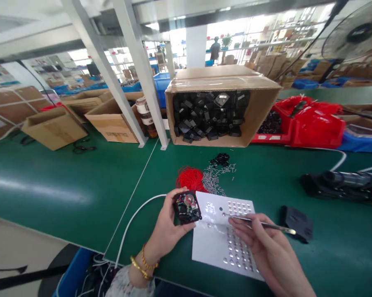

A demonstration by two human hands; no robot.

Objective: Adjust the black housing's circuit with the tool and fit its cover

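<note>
My left hand grips a small open black plastic housing by its edges; a round metallic part, red wires and circuit parts show inside it. In my right hand is a pair of slim metal tweezers, held like a pen. Their tip is over a white sheet that carries rows of small shiny round dots, close to a dark round spot. Whether the tip holds a dot is too small to tell. The housing overlaps the sheet's left edge.
Behind the sheet lie red wires, small metal pins and small black parts. A carton of black housings stands at the back. To the right are a black cover, stacked black parts and red bins.
</note>
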